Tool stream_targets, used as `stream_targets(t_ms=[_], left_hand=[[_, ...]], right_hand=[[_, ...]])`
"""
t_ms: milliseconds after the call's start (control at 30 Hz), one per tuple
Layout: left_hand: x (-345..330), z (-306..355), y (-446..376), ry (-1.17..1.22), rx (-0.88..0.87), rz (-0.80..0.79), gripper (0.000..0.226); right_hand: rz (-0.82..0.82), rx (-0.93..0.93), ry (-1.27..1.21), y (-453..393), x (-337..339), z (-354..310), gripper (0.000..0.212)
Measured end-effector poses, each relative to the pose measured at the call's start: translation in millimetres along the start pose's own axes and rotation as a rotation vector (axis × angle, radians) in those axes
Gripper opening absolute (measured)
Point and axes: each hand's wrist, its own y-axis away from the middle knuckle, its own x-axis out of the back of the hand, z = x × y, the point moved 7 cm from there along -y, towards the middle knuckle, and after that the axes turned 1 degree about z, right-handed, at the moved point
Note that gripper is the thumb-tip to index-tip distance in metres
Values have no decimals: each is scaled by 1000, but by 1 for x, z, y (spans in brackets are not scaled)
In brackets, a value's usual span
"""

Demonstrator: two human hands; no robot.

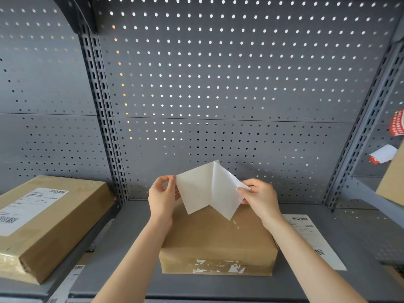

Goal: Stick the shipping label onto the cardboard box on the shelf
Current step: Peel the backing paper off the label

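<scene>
A white shipping label (205, 189) is held up above a plain cardboard box (218, 239) that lies on the grey shelf (135, 226). The sheet shows its blank side and splits into two layers along a middle line. My left hand (162, 195) pinches the left edge. My right hand (260, 195) pinches the right corner, where one layer is pulled away from the other. The box top is bare, with torn white label scraps on its front face.
A second cardboard box (43, 221) with a printed label lies on the left shelf bay. Another printed label (314, 239) lies flat on the shelf right of the box. A perforated grey back panel (218, 84) stands behind. A box corner (393, 182) intrudes at the right edge.
</scene>
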Motion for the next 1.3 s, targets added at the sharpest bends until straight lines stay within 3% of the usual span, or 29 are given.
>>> stream_targets(t_ms=[1300], left_hand=[[19,3,-11,-156,-45,140,11]], right_hand=[[226,113,203,-13,26,0,13]])
